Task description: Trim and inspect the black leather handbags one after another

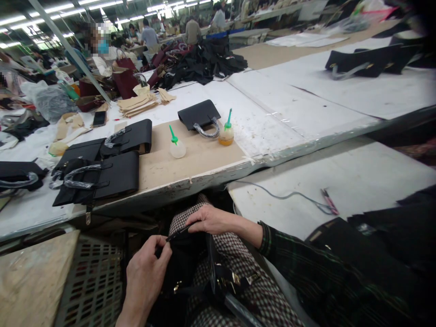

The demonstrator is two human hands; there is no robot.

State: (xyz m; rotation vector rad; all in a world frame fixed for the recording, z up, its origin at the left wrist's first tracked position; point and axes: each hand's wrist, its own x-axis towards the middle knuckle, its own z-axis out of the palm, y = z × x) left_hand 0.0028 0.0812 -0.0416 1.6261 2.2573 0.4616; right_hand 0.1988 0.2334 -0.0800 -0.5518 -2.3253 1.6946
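A black handbag (184, 259) lies across my lap, with gold-coloured buckles and a handle in clear plastic wrap. My left hand (148, 268) pinches the left end of the bag's dark edge between thumb and fingers. Farther along that same edge, my right hand (209, 219) is closed on it, thumb against fingers. The edge slants up from left to right between the two hands. Much of the bag is dark, and its lower part is hard to make out.
Several black handbags (119, 175) lie on the workbench at left. Two glue bottles (177, 149) with green nozzles stand near another black bag (200, 113). A plastic crate (91, 277) is at lower left. A pink-handled tool (329, 202) lies on the right-hand table. Other people work behind.
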